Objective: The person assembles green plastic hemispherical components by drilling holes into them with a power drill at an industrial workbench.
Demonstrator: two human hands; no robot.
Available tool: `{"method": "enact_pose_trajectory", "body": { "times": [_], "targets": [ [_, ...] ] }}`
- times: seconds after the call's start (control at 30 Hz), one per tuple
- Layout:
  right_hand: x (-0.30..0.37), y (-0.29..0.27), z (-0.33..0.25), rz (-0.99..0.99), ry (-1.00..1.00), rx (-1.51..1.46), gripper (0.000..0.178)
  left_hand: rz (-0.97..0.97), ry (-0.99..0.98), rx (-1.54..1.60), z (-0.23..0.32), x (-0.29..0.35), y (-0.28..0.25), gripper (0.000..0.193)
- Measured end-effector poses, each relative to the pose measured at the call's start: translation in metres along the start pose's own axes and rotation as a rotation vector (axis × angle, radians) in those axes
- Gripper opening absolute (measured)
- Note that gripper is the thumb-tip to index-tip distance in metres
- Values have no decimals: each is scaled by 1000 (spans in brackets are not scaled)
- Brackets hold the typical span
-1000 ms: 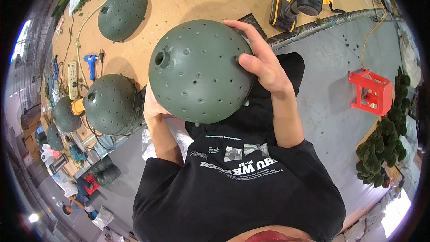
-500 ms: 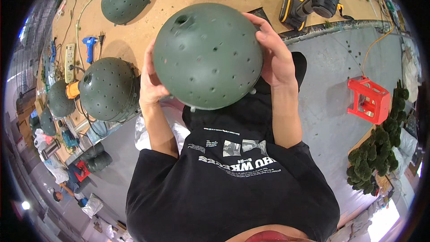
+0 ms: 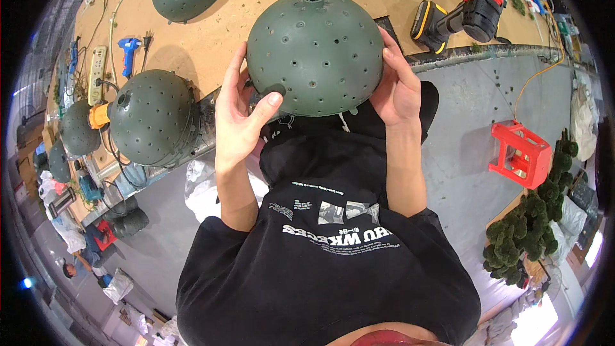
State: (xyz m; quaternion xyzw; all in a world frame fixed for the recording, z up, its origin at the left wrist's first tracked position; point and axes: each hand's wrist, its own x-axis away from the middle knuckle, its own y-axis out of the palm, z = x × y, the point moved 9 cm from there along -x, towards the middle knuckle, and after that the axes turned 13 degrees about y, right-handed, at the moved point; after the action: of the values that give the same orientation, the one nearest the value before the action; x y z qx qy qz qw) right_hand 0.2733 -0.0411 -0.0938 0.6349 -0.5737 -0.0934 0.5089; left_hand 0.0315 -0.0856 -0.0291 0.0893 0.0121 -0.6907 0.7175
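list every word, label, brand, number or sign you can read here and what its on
Black T-shirt: large white lettering across the chest, upside down in the picture; wording not copied here.
Same shirt: smaller white lines around the large lettering and prints, too small to read.
Power drill: any markings are too small to read.
Green dome between the hands: no lettering visible, only holes and small raised rings.

ctr bright, dome (image 3: 314,64) fairly sharp; soft shadows on surface (image 3: 214,35). blown-out glare (image 3: 538,323) btm r., bright spot (image 3: 27,282) low l. fisheye bend, blk corners, bkgd soft nr rim.
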Motion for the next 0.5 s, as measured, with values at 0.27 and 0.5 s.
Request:
{"method": "enact_pose_trajectory", "body": {
  "times": [0.27,0.5],
  "targets": [
    [-1,8,-2,-151,-53,81,64,36,23,-155,11,-7,-2,104],
    [7,-10,-3,-307,-126,105,90,-14,425,-314,48,-2,4,136]
  ]
}}
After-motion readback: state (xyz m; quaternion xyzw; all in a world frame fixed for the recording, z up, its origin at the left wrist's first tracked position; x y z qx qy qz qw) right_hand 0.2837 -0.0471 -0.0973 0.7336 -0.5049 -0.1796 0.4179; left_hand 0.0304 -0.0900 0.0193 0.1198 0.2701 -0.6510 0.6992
